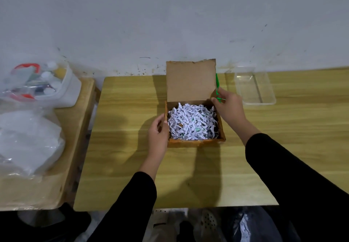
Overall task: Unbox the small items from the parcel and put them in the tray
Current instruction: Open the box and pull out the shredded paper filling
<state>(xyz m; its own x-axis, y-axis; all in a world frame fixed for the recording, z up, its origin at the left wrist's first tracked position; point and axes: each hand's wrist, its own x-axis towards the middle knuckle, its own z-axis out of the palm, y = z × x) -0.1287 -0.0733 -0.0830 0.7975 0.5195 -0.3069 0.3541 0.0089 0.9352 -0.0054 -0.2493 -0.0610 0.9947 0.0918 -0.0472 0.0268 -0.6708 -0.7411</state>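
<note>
A brown cardboard parcel [196, 142] stands open in the middle of the wooden table, its lid [190, 81] upright at the back. White shredded paper [191, 121] fills it, with small green bits showing among the strips. My left hand [157, 133] grips the parcel's left wall. My right hand [227, 105] rests at the parcel's back right corner, fingers closed on a thin green tool [217, 85] that points up beside the lid. An empty clear plastic tray [254, 87] lies to the right, near the wall.
The wooden table [132, 166] ends at the wall behind. A second table at the left carries a white tub [65, 88] of small bottles and several clear plastic bags [28, 143]. Dark bags lie on the floor below the front edge.
</note>
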